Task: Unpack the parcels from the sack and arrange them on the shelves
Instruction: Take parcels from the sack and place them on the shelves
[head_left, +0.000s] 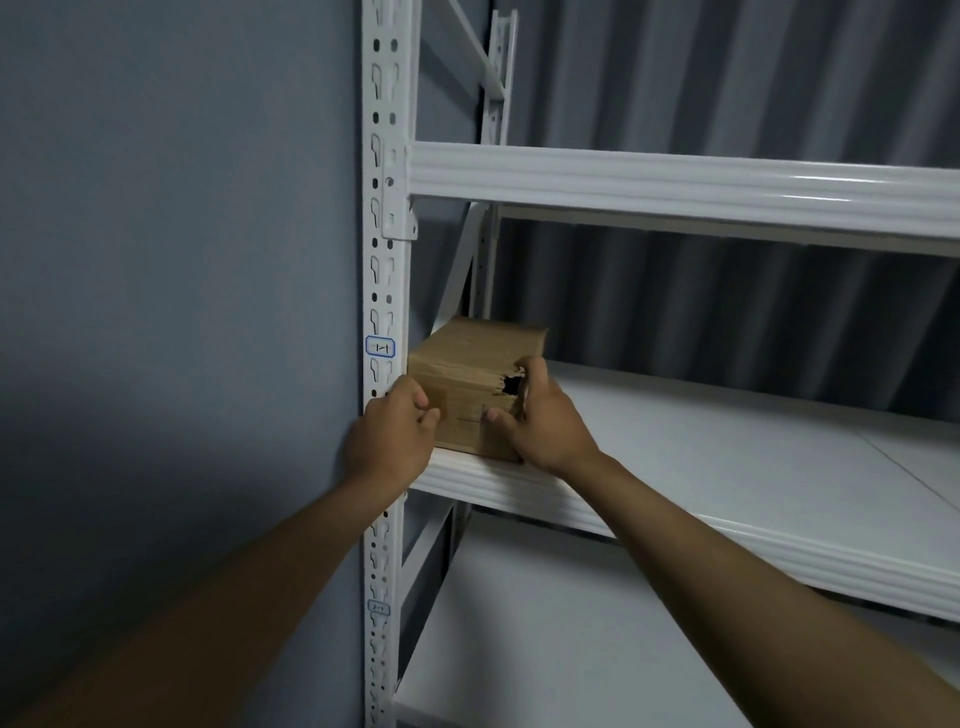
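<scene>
A brown cardboard parcel (475, 364), torn open with a dark hole at its front right corner, sits on the middle white shelf (727, 441) at its far left end, against the upright post. My left hand (392, 436) has curled fingers against the parcel's front left edge. My right hand (540, 421) grips the front right corner, thumb on the front face and fingers round the side by the tear. The sack is not in view.
A white perforated upright post (384, 291) stands just left of the parcel. An upper shelf beam (675, 184) crosses above, and a lower shelf (571, 623) lies beneath. A grey wall is on the left, corrugated panelling behind.
</scene>
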